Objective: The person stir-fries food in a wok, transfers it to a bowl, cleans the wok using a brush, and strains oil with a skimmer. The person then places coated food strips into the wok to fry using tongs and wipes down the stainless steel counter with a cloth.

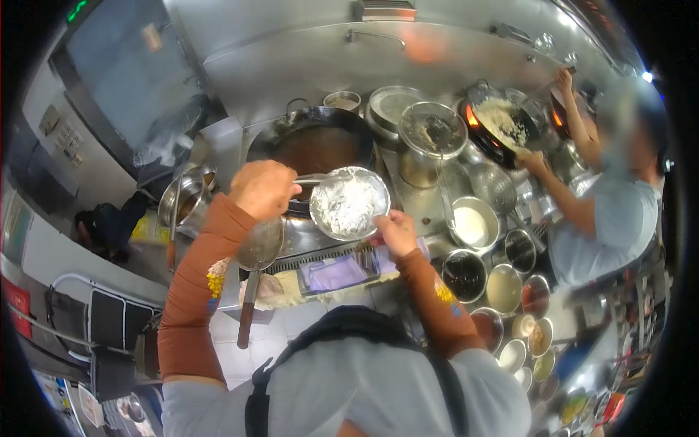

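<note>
In the middle of the head view, a round metal bowl (315, 211) is full of white, floury pieces (351, 202). My right hand (395, 231) pinches its lower right rim. My left hand (263, 188) is closed around a metal utensil (312, 178) that reaches over the bowl's upper left edge; its tip is hard to make out. Behind the bowl sits a large black wok (306, 120) with brown liquid (313, 151) in it. Below my left hand, a strainer (260, 245) with a wooden handle lies near the stove's front edge.
At the right, a co-worker (608, 211) holds a wok (502, 125) of pale food over flame. A pot with a strainer (431, 138) stands right of my wok. Several sauce containers (504, 288) line the right side. Purple cloths (335, 272) lie along the front edge.
</note>
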Motion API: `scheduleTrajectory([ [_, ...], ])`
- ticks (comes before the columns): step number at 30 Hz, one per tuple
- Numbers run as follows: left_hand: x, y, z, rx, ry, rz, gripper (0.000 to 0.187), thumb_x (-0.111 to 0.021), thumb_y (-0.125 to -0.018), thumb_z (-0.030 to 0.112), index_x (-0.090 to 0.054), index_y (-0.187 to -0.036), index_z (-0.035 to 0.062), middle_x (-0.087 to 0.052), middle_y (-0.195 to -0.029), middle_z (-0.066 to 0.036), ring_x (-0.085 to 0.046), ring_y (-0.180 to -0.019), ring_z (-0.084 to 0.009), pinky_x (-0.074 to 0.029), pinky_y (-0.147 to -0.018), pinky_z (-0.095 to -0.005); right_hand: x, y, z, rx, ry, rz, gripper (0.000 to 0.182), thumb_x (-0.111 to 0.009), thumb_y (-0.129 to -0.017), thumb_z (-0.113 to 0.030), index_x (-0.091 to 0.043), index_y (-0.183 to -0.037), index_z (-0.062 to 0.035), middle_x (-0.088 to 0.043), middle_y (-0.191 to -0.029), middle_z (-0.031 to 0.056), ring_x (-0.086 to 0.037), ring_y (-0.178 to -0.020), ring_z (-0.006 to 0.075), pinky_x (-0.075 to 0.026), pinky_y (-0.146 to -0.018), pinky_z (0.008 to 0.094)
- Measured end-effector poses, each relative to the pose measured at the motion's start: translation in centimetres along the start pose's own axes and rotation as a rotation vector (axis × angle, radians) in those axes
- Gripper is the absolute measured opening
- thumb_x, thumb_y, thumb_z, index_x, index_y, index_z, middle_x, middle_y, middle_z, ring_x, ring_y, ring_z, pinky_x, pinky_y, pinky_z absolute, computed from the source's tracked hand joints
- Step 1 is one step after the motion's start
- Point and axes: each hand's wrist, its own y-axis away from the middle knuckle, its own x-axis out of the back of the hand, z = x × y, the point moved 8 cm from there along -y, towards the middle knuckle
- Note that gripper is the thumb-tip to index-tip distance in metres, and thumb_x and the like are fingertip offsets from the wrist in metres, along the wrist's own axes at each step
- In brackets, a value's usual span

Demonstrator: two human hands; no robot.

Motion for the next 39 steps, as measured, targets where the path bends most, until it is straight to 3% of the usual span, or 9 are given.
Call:
scheduleTrajectory([
  [9, 7.3, -2.2, -1.1, -0.014, -0.106, 0.181, 0.027, -0.062, -0.088, 0.031, -0.067, -0.079, 0.0055, -0.065, -0.075, -0.017, -0.063, -0.075, -0.0372, -0.05, -0.066, -0.0471, 0.8, -2.2, 1.8, -0.053, -0.032, 0.043, 0.015, -0.064, -0.083, -0.013, -0.06, -0.08, 0.0009, -0.065, -0.074, 0.0117, -0.067, -0.055, 0.0217, -0.052, -0.044, 0.0299],
  [18, -5.1, -1.2, 0.2, -0.008, 0.021, -0.269, 0.035, -0.067, -0.083, 0.037, -0.068, -0.079, 0.0028, -0.067, -0.079, -0.018, -0.065, -0.08, -0.039, -0.051, -0.07, -0.0494, 0.9, -2.0, 2.0, -0.016, -0.088, 0.036, 0.015, -0.064, -0.084, -0.014, -0.062, -0.085, 0.0008, -0.065, -0.074, 0.0109, -0.066, -0.056, 0.0214, -0.052, -0.044, 0.0292],
  [22, -4.3, -0.9, -0.8, 0.01, 0.042, -0.187, 0.031, -0.066, -0.084, 0.035, -0.068, -0.081, 0.0044, -0.065, -0.078, -0.018, -0.064, -0.08, -0.039, -0.05, -0.07, -0.0498, 1.2, -1.9, 2.3, -0.023, -0.065, 0.051, 0.013, -0.061, -0.084, -0.011, -0.061, -0.087, 0.0015, -0.066, -0.074, 0.0111, -0.065, -0.054, 0.0189, -0.051, -0.045, 0.0268],
  [28, 2.6, -1.5, -1.7, -0.005, 0.017, 0.096, 0.027, -0.064, -0.086, 0.032, -0.068, -0.08, 0.0052, -0.065, -0.078, -0.018, -0.062, -0.077, -0.0397, -0.049, -0.068, -0.0494, 1.5, -2.3, 2.7, -0.034, -0.052, 0.051, 0.012, -0.061, -0.084, -0.011, -0.06, -0.086, 0.0015, -0.065, -0.073, 0.0119, -0.065, -0.054, 0.0206, -0.053, -0.046, 0.0281],
  [33, 6.9, -2.6, -3.2, -0.02, -0.034, 0.214, 0.028, -0.064, -0.085, 0.032, -0.069, -0.083, 0.0039, -0.065, -0.078, -0.019, -0.062, -0.077, -0.04, -0.049, -0.069, -0.0487, 1.9, -3.0, 3.5, -0.036, -0.072, 0.061, 0.014, -0.063, -0.084, -0.012, -0.061, -0.084, 0.0014, -0.064, -0.074, 0.0107, -0.066, -0.055, 0.0212, -0.053, -0.044, 0.0285],
  [36, 8.3, -3.6, -4.5, 0.05, -0.045, 0.195, 0.029, -0.064, -0.085, 0.031, -0.069, -0.082, 0.0025, -0.065, -0.078, -0.02, -0.062, -0.077, -0.0411, -0.049, -0.069, -0.0492, 2.2, -3.0, 3.9, -0.033, -0.092, 0.076, 0.015, -0.064, -0.084, -0.013, -0.063, -0.084, 0.0016, -0.064, -0.075, 0.01, -0.066, -0.057, 0.0213, -0.053, -0.045, 0.0285],
  [39, 7.6, -4.7, -7.2, 0.026, -0.057, 0.319, 0.029, -0.065, -0.084, 0.031, -0.07, -0.082, 0.0019, -0.065, -0.078, -0.021, -0.062, -0.077, -0.0426, -0.049, -0.069, -0.0493, 2.7, -2.8, 3.6, -0.019, -0.08, 0.068, 0.015, -0.063, -0.084, -0.013, -0.063, -0.085, 0.0021, -0.064, -0.075, 0.01, -0.066, -0.057, 0.0215, -0.054, -0.046, 0.0291],
])
